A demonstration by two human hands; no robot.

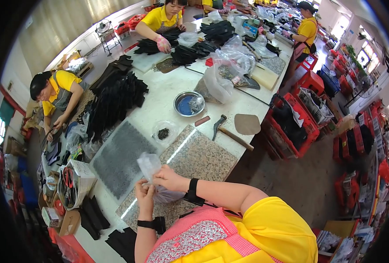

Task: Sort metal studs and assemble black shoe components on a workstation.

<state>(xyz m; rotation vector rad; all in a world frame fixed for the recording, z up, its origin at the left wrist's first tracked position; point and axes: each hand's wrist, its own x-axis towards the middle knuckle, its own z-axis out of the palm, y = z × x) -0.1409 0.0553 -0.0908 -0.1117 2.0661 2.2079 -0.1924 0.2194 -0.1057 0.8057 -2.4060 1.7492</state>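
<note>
Plastic bag [148, 164] hangs between left hand [145, 195] and right hand [170, 179], both pinching its gathered film; probably light, limp, slippery, best gripped at those folds. Beneath both hands lies a speckled slab [203, 153].

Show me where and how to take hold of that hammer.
Likely take the hammer by its wooden handle, from the near right: the handle is long and straight, its free end pointing to the right edge of the table, away from the dark head.
</note>
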